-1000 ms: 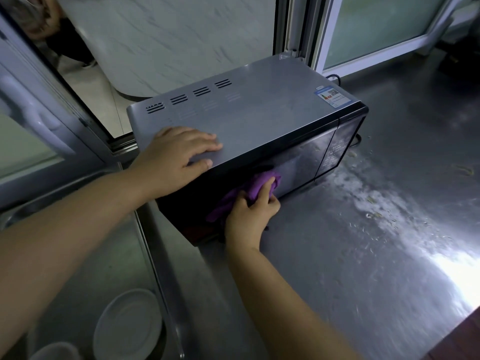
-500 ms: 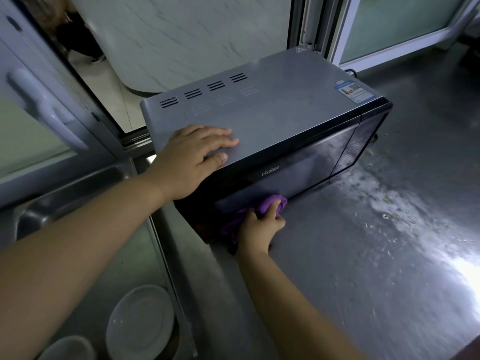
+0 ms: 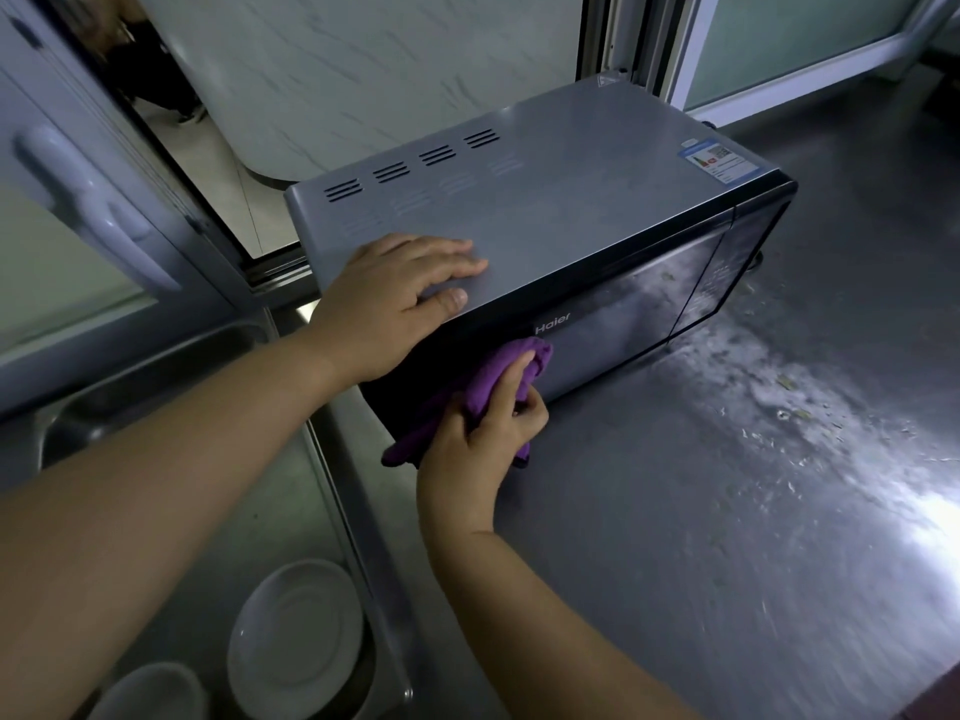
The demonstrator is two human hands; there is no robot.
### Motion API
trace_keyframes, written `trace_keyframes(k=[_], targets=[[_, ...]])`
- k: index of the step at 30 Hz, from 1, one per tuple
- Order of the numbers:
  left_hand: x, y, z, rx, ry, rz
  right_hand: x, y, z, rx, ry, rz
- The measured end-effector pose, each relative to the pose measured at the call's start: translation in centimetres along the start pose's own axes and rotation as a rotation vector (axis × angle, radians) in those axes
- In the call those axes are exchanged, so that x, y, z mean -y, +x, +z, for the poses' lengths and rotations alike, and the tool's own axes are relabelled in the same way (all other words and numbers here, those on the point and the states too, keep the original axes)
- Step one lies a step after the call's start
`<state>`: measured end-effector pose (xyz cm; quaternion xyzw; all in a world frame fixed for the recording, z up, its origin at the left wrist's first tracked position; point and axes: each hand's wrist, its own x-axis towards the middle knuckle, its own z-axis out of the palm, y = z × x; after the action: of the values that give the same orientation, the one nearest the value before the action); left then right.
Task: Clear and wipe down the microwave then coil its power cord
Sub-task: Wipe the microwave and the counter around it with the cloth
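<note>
We're mid-wipe: right hand [image 3: 480, 449] bunches the purple cloth [image 3: 498, 387] against the microwave [image 3: 545, 236] door, left hand [image 3: 395, 298] lies flat on top, cord coiling not started yet.

A kitchen: steel counter [image 3: 675, 537], sink [image 3: 171, 366] with white plates [image 3: 296, 636], microwave [image 3: 545, 215]

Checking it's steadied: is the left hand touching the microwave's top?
Touching. The head view shows the left hand lying flat on the microwave top, no gap.

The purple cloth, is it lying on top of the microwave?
No, the right hand grips the purple cloth and presses it against the dark front door of the microwave.
</note>
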<state>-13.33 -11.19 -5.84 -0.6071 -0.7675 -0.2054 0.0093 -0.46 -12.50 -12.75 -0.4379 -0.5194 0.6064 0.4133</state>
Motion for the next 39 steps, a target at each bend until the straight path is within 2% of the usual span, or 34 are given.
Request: trace_keyframes(k=[7, 13, 16, 23, 29, 32, 37, 39], targets=[[0.1, 0.1, 0.0, -0.022, -0.006, 0.007, -6.2, 1.9, -1.1, -0.013, -0.195, 0.377], [0.0, 0.1, -0.1, -0.024, -0.037, -0.004, -6.1, 2.5, -1.5, -0.009, -0.173, 0.502], [0.0, 0.0, -0.2, -0.021, -0.035, -0.003, -4.0, 1.4, -0.7, 0.006, -0.113, 0.444], [-0.2, 0.2, -0.4, 0.038, -0.024, -0.027, 1.3, -2.7, 1.1, 0.066, 0.046, 0.117], [-0.1, 0.2, -0.5, 0.052, -0.023, -0.01, 1.3, -3.8, 1.6, 0.033, 0.05, -0.027], [-0.1, 0.2, -0.6, 0.047, -0.014, 0.0, -0.8, -3.8, 1.9, 0.007, 0.012, 0.018], [-0.1, 0.1, -0.6, 0.04, -0.012, 0.001, -5.4, -2.5, 1.1, 0.024, -0.14, 0.302], [-0.1, 0.0, -0.6, 0.047, -0.015, 0.003, -6.5, -2.2, 0.8, 0.037, -0.185, 0.35]])
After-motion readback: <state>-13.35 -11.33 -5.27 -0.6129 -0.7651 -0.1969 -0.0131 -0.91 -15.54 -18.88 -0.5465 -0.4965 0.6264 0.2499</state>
